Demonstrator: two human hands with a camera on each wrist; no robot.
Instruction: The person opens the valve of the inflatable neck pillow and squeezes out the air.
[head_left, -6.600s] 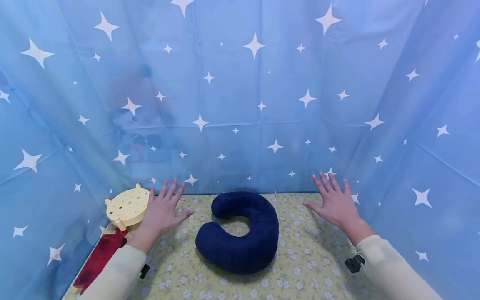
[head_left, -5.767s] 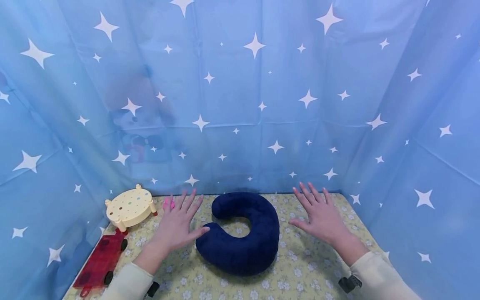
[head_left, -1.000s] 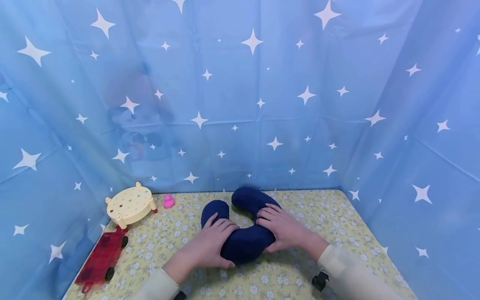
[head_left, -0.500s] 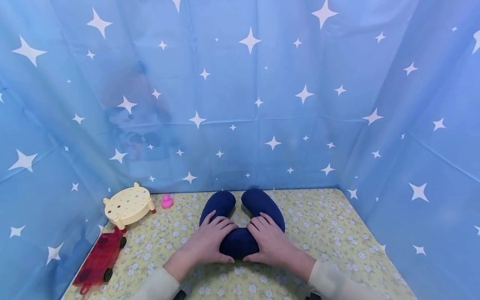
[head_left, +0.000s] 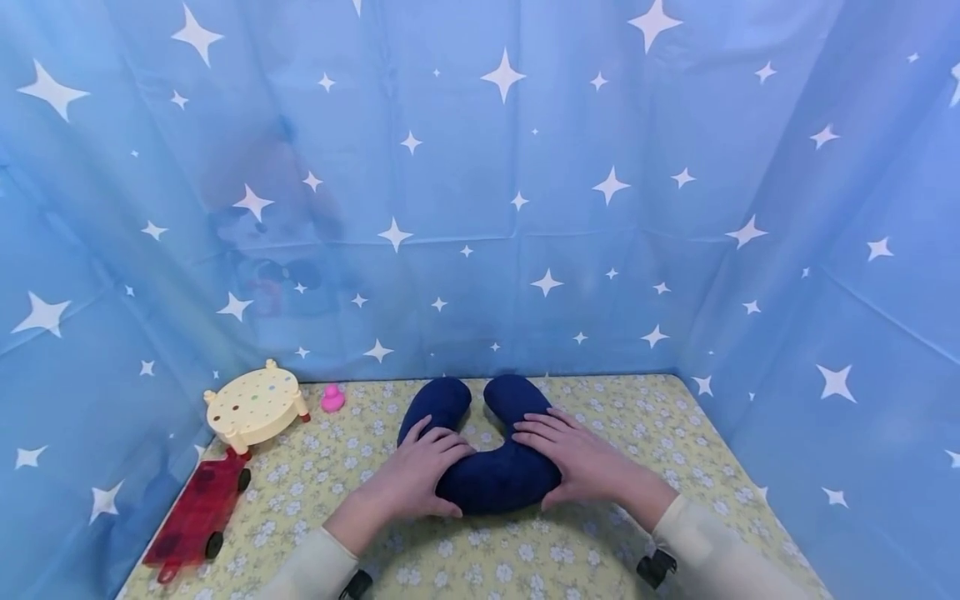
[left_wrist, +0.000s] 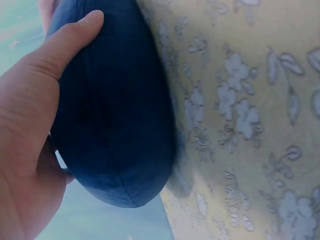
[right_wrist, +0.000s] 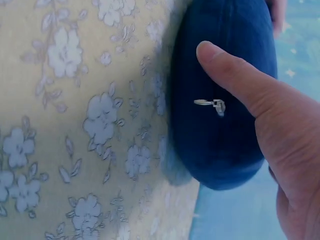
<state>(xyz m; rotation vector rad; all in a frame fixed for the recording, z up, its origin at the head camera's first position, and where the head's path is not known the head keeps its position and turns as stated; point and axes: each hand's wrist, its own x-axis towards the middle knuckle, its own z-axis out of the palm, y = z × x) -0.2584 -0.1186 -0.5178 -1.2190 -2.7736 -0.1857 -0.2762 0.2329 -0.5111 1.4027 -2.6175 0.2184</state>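
A dark navy U-shaped neck pillow (head_left: pixel 498 483) lies on the flowered cloth, its two ends pointing at the back curtain. My left hand (head_left: pixel 420 471) grips its left side, fingers over the top and thumb against the near side. On the right side, my right hand (head_left: pixel 581 454) holds it in the same way. The left wrist view shows the left thumb (left_wrist: pixel 75 42) pressed on the pillow's edge. A small metal zipper pull (right_wrist: pixel 212 103) hangs close below the right thumb (right_wrist: pixel 230 70) in the right wrist view. Fingertips are partly hidden there.
At the back left stands a cream round toy table (head_left: pixel 255 404) with coloured dots, beside a pink rubber duck (head_left: pixel 332 398). A red toy wagon (head_left: pixel 198 517) with black wheels lies at the left edge. Blue star-patterned curtains (head_left: pixel 465 167) enclose three sides.
Earlier my spread hands were beside the pillow, whose gap faced left. They took hold and turned it until the gap faced the back. Lately my right hand shifted slightly outward.
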